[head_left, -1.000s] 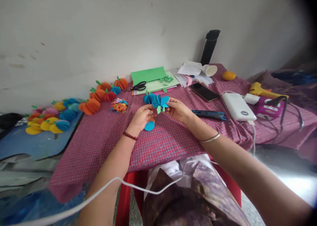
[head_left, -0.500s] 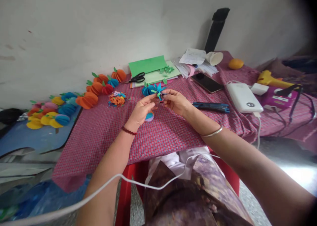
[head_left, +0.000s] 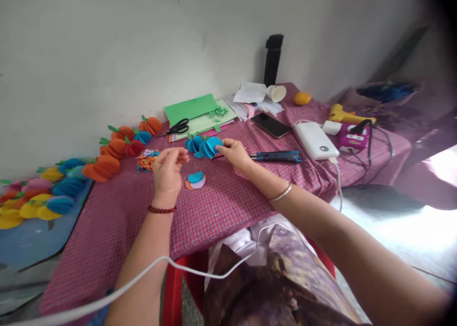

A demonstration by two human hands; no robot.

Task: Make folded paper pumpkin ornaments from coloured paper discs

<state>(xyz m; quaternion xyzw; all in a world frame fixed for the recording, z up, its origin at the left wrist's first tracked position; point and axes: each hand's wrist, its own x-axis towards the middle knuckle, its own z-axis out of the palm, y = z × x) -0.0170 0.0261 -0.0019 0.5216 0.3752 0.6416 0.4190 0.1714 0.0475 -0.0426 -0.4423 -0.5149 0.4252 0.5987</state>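
My right hand [head_left: 233,153] pinches a blue folded-paper pumpkin [head_left: 210,146] that rests on the red checked tablecloth [head_left: 221,207], beside a second blue paper pumpkin [head_left: 193,143]. My left hand [head_left: 167,170] hovers a little to the left with its fingers curled in and its thumb against them; I cannot make out anything in it. Just right of that hand lies a small stack of cut paper circles [head_left: 195,179], blue on top.
Orange, red, blue and yellow paper pumpkins [head_left: 107,162] line the left side. Paper scraps [head_left: 146,158], scissors [head_left: 177,126], green paper sheets [head_left: 191,108], a phone [head_left: 270,124], a blue tool [head_left: 278,155], a white power bank [head_left: 316,139], a glue gun [head_left: 344,114] and a black bottle [head_left: 272,59] stand behind.
My left hand has let go of the blue pumpkin and drawn back to the left. My right hand has lowered the pumpkin onto the cloth. The camera has swung to the right.
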